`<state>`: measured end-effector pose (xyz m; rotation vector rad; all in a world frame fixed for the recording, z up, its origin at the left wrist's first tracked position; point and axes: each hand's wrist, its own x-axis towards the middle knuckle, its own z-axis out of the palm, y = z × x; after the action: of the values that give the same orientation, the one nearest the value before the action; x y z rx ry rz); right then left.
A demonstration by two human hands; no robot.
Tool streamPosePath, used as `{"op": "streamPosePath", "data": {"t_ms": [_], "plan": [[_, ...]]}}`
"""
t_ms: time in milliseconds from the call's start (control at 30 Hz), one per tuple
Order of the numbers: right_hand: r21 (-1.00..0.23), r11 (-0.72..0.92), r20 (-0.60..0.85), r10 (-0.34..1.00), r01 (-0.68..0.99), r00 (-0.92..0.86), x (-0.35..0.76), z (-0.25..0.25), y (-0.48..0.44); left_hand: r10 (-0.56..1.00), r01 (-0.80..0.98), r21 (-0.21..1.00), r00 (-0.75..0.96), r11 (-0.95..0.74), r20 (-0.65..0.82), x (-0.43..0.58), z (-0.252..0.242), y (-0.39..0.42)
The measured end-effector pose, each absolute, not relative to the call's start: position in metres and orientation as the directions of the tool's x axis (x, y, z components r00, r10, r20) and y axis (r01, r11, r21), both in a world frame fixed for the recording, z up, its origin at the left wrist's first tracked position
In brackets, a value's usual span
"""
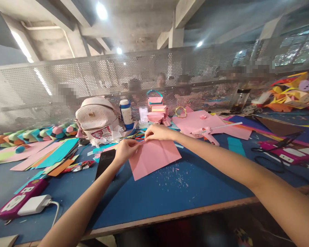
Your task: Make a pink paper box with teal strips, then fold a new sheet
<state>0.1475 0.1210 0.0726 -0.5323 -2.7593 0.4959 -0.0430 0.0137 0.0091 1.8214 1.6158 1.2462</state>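
A pink paper sheet (156, 158) with faint crease lines lies on the blue table in front of me, its near corner pointing toward me. My left hand (127, 150) pinches the sheet's far left corner between thumb and fingers. Just beyond it, my right hand (158, 133) is bent over the sheet's far edge, fingers closed on the paper close to the left fingertips. A dark phone (105, 164) lies beside my left wrist, partly covered by the forearm. Small paper scraps (179, 176) are scattered to the right of the sheet.
A pink glue gun (207, 134) rests at the right on pink paper. Purple power strips (285, 152) with cables sit on both sides. Coloured paper sheets (58, 154) lie left. A white backpack (98, 116), a bottle (126, 115) and pink paper boxes (157, 111) stand behind, before a perforated screen.
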Motion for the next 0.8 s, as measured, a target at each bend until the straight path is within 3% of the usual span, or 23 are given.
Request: {"op": "streamPosePath", "data": {"t_ms": [233,433,667,800], "plan": [[-0.428,0.83,0.171,0.462,0.357,-0.87,0.163,0.07,0.142,0.959,0.669,0.722,-0.045,-0.179,0.279,-0.052,0.006,0.02],[-0.413,0.814,0.199,0.519,0.409,-0.832,0.186,0.084,0.149,0.971,0.651,0.74,-0.019,-0.17,0.24,-0.057,0.004,0.025],[-0.296,0.761,0.509,0.637,0.577,-0.579,0.216,0.101,0.104,0.981,0.566,0.804,0.042,-0.181,0.192,-0.06,-0.004,0.026],[-0.278,0.858,0.675,0.495,0.432,-0.547,0.245,0.088,0.035,0.983,0.499,0.848,0.06,-0.178,0.171,-0.056,-0.011,0.027]]}}
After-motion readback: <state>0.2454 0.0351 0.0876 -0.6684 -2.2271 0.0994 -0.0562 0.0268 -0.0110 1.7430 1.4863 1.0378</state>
